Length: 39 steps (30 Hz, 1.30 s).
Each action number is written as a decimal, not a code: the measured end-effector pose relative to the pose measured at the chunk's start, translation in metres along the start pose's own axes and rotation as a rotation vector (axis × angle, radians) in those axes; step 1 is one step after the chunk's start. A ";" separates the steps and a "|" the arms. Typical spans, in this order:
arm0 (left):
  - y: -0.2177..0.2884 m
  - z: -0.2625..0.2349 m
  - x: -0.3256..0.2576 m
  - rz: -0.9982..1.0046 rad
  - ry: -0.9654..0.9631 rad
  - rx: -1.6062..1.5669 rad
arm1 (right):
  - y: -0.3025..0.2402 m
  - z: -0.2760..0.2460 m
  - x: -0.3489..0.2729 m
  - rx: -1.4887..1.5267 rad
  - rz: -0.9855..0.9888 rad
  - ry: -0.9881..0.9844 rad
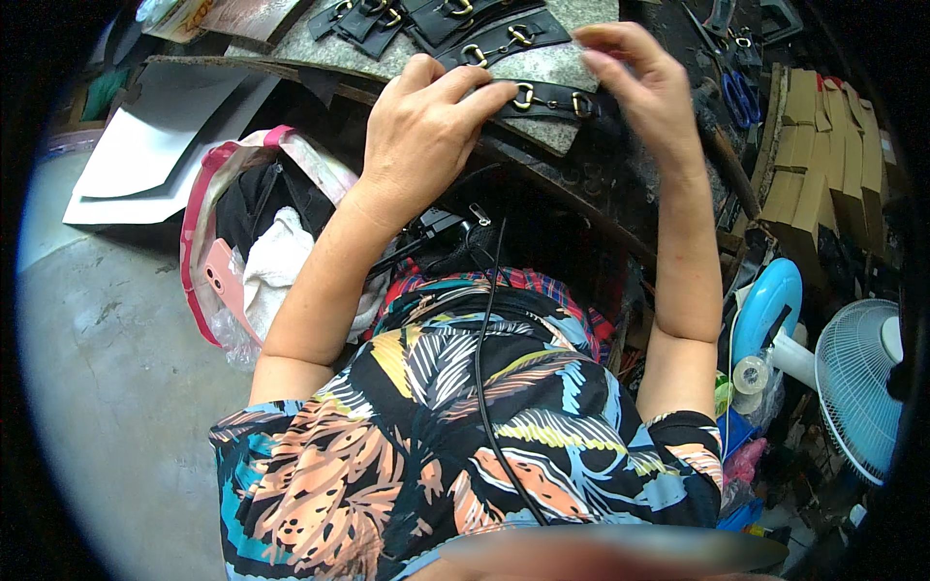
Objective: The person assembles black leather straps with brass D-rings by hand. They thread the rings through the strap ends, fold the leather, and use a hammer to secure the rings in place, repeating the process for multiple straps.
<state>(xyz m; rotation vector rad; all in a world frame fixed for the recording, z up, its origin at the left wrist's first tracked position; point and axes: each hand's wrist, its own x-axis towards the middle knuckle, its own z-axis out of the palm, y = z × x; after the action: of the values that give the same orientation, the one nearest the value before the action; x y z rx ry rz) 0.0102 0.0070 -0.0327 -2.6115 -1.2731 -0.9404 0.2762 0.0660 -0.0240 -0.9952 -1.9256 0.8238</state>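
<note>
Black strap (554,100) lies partly under left hand (417,121), other straps (499,45) beyond.

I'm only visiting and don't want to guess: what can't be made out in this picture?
In the head view:
Near strap's left end: covered by the left hand.
Back straps: cut off by the top edge.
Bag's bottom: hidden under the white towel and black cloth.
Whether the right hand touches a strap: gap too small.
</note>
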 end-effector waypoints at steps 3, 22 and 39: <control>0.002 -0.005 -0.001 0.002 -0.010 0.009 | -0.004 -0.033 -0.010 -0.104 0.045 0.102; 0.018 0.011 0.014 -0.127 0.074 0.004 | -0.007 0.018 -0.030 -0.520 0.122 0.196; -0.012 0.005 0.007 -0.207 0.099 -0.002 | 0.014 0.018 0.034 -0.686 -0.111 0.048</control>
<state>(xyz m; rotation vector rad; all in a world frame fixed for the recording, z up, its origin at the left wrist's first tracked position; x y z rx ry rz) 0.0069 0.0210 -0.0353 -2.4346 -1.5386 -1.0863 0.2528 0.0988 -0.0313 -1.2610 -2.2450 0.0519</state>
